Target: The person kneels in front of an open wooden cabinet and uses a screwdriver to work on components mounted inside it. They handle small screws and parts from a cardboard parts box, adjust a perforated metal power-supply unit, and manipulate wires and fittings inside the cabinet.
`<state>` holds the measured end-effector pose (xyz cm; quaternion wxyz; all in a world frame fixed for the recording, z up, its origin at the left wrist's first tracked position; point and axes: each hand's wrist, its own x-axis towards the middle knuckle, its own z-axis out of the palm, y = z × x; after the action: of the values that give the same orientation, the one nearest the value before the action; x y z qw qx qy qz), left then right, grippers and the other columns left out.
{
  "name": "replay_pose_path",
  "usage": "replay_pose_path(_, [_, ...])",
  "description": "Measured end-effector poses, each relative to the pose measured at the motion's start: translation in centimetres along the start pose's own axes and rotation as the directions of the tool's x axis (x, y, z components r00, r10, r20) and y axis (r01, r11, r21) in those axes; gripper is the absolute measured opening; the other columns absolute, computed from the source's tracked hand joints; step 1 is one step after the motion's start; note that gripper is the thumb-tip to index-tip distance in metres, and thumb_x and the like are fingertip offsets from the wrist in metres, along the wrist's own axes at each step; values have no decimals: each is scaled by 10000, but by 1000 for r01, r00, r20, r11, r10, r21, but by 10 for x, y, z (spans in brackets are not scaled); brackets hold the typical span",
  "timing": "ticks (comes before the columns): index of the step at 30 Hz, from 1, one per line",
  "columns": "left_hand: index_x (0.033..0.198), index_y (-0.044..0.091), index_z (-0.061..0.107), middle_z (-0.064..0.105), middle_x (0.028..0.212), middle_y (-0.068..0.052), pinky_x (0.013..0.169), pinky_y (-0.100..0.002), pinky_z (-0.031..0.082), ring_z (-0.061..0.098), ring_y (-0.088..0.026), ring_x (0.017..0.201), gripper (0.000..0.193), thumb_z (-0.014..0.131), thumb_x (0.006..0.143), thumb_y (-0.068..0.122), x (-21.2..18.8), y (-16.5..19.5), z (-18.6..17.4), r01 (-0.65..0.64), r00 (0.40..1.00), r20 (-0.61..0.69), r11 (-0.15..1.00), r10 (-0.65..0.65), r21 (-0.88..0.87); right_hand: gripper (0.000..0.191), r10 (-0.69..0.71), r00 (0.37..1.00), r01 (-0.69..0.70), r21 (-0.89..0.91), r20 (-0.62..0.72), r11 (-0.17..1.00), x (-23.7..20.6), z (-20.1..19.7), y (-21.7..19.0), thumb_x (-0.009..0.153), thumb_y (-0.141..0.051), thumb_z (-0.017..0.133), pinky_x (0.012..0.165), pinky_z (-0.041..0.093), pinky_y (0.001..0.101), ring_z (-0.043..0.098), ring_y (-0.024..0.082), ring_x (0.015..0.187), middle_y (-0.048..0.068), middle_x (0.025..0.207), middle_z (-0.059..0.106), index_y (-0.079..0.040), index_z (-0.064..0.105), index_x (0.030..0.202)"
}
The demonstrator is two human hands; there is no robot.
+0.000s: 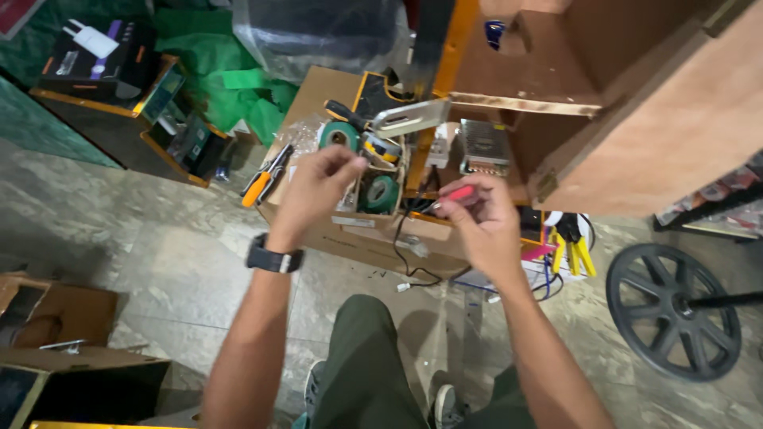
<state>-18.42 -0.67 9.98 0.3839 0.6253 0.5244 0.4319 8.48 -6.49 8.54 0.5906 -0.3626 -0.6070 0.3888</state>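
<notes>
Both hands hover over the cardboard box (pixel 358 230): left hand (pixel 314 191) pinches something thin (too small to tell), right hand (pixel 481 218) grips a red-handled tool (pixel 455 195) beside green tape rolls (pixel 381 192).

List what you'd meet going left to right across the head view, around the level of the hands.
Orange-handled pliers → left hand → green tape roll → red-handled tool in the right hand → yellow clips → black wheel.
</notes>
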Motion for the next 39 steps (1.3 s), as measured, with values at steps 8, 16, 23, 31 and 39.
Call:
replay_pose_path(8, [891,181,808,689,883,-184,750,-533,511,647,-421,881,93,761,814,202,-8,-24,-37,-169,972,-21,761,232,627,331,37,987,-38,5,156,999,13,46,36,975,22,686,904,562,270,665,114,1017,72,1177,688,-33,536,1265])
replay_pose_path(16, [991,277,825,689,1011,-167,844,-599,463,639,-433,993,257,674,796,205,-8,-33,-3,32,999,4,692,-51,721,299,107,983,-78,-188,152,979,21,66,44,952,-12,711,815,567,255,665,82,928,36,1097,719,-43,583,1220])
replay_pose_path(23, [1058,251,807,680,1017,-172,797,-626,448,647,-444,973,396,708,688,153,-5,-41,-3,41,999,-20,713,-38,700,291,88,982,-60,-164,167,985,25,69,47,969,-4,700,833,561,260,654,82,941,41,1111,717,-29,576,1231])
replay_pose_path(31, [848,253,838,741,875,-124,799,-645,433,708,-379,851,184,688,805,155,6,-47,0,47,999,-25,666,-43,745,279,125,979,-97,-178,159,979,25,69,47,970,-19,696,823,575,263,664,79,929,40,1096,731,-40,583,1224])
replay_pose_path(39, [773,170,800,746,907,-139,874,-816,350,721,-388,839,120,682,795,173,16,-60,2,7,1000,6,614,-20,790,247,114,982,-77,-237,151,969,25,72,39,965,-43,701,821,569,263,668,81,911,42,1071,741,-42,604,1193])
